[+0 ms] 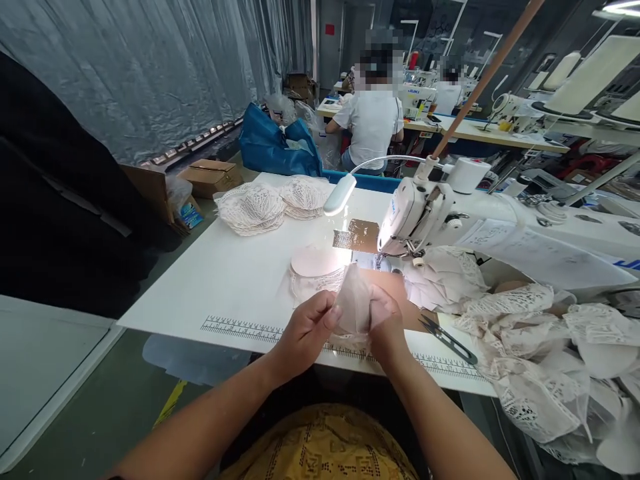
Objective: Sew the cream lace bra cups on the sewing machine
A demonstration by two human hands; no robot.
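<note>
A pale pink bra cup (354,303) with thin sheer edges is held up near the table's front edge. My left hand (306,328) pinches its left side between thumb and fingers. On the other side, my right hand (387,325) grips the same cup with curled fingers. Just behind my left hand lies a small stack of lace cups (316,263) with a smooth pink piece on top. The sewing machine (400,220) stands beyond my hands, its needle area lit by a lamp (341,195). Black thread snips (449,340) rest to the right of my right hand.
Two piles of lace cups (251,207) sit at the table's far left. More cups (440,277) lie beside the machine, and a large heap (540,373) spreads over the right side. A printed ruler (240,327) runs along the front edge. Other people (373,120) sit farther back.
</note>
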